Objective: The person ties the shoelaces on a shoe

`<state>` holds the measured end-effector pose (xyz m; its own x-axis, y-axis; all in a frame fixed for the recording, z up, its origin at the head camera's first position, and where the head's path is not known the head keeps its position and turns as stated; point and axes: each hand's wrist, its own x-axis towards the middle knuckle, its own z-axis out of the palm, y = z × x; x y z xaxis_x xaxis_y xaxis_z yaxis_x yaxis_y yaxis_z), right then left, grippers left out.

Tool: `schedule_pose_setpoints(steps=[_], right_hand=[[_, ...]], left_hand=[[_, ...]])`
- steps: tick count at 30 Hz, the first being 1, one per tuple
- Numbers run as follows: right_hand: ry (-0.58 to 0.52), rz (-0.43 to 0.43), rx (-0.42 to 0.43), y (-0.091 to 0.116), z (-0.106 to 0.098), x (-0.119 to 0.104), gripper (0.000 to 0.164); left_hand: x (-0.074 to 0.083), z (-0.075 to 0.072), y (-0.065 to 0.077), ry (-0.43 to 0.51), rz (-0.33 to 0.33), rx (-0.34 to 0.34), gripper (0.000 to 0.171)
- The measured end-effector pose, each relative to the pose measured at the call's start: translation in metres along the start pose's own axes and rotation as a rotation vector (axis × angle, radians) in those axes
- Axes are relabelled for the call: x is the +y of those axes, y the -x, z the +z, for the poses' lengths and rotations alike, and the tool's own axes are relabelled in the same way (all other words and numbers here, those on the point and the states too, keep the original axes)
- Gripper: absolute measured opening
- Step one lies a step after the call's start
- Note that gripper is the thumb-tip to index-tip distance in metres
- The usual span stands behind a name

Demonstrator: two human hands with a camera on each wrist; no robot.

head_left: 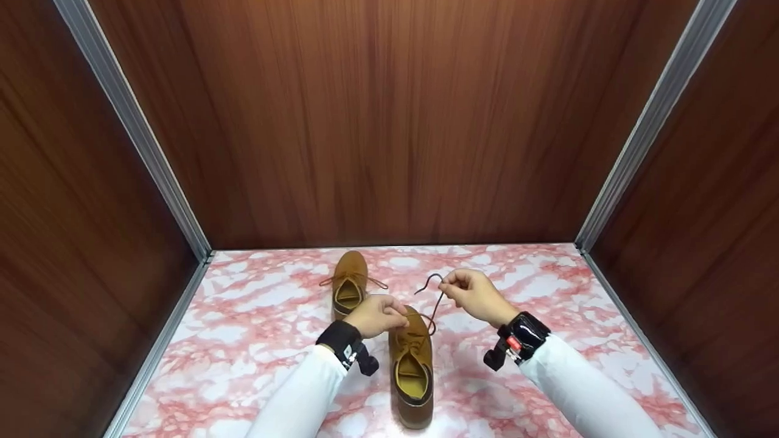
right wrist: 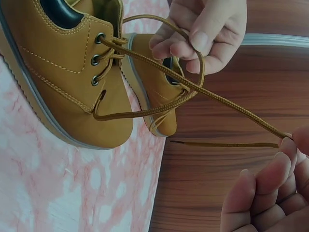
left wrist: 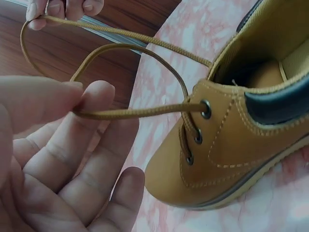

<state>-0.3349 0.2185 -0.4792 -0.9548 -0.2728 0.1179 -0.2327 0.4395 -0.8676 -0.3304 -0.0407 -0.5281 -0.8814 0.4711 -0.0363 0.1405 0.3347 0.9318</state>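
Observation:
A tan lace-up shoe (head_left: 412, 359) with a dark collar stands on the table, toe pointing away, between my hands. My left hand (head_left: 376, 315) pinches one brown lace (left wrist: 140, 112) between thumb and index finger, just above the toe; the other fingers are loosely bent. From there the lace curves round, and its tip hangs in front of the toe. To the right, my right hand (head_left: 478, 295) pinches the other lace (right wrist: 241, 111) and draws it fairly straight from the top eyelet. This lace crosses the left one, and its free end sticks out past the fingers.
A matching tan shoe (head_left: 351, 266) stands farther back to the left, its laces spread to both sides. The table (head_left: 255, 371) has a pink and white marbled top. Brown wood-grain walls (head_left: 389, 121) enclose it at the back and sides, with grey metal strips (head_left: 657, 115) at the corners.

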Motion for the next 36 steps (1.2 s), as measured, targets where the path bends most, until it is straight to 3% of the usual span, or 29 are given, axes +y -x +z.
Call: schedule_pose_setpoints(steps=[8, 16, 36], right_hand=[[0.006, -0.02, -0.025, -0.005, 0.005, -0.008, 0.011], [0.047, -0.029, -0.032, -0.011, 0.008, -0.012, 0.014], [0.094, -0.047, -0.038, -0.024, 0.017, -0.021, 0.012]], left_hand=[[0.002, 0.009, -0.007, -0.056, 0.023, 0.047, 0.022], [0.004, 0.015, -0.012, -0.128, 0.046, 0.04, 0.021], [0.005, 0.028, -0.014, -0.147, 0.13, 0.089, 0.014]])
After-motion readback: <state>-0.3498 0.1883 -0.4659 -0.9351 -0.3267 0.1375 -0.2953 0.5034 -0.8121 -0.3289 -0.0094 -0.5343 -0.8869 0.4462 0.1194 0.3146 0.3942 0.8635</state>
